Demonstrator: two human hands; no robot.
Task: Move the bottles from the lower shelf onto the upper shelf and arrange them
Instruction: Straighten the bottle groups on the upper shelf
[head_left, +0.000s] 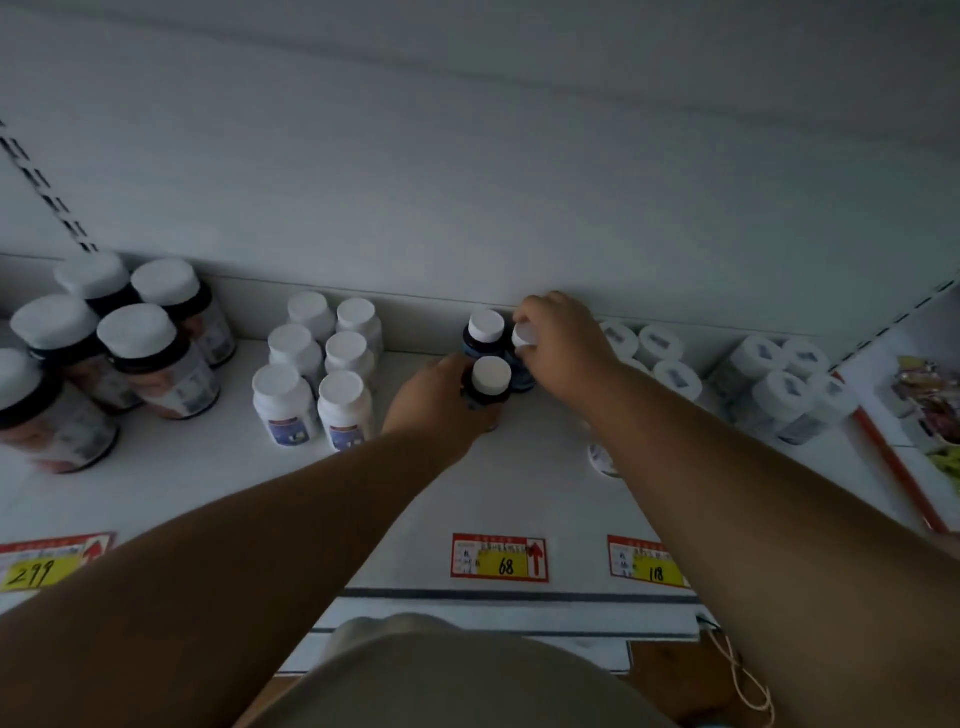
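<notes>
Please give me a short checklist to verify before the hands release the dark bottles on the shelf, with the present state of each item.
1. Left hand grips the front dark bottle: ok.
2. Right hand holds the back right bottle's cap: ok.
3. Back left dark bottle stands upright: ok.
4. Front bottle's base flat on the shelf: cannot tell, hand hides it.
5. Group sits above the 68 price tag: ok.
6. Gap to the white bottles: ok.

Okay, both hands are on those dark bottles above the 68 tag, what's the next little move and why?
Probably set the front dark bottle, held by the left hand, down right in front of the back dark bottle. The right hand grips a third bottle beside them, so that would square the cluster.
</notes>
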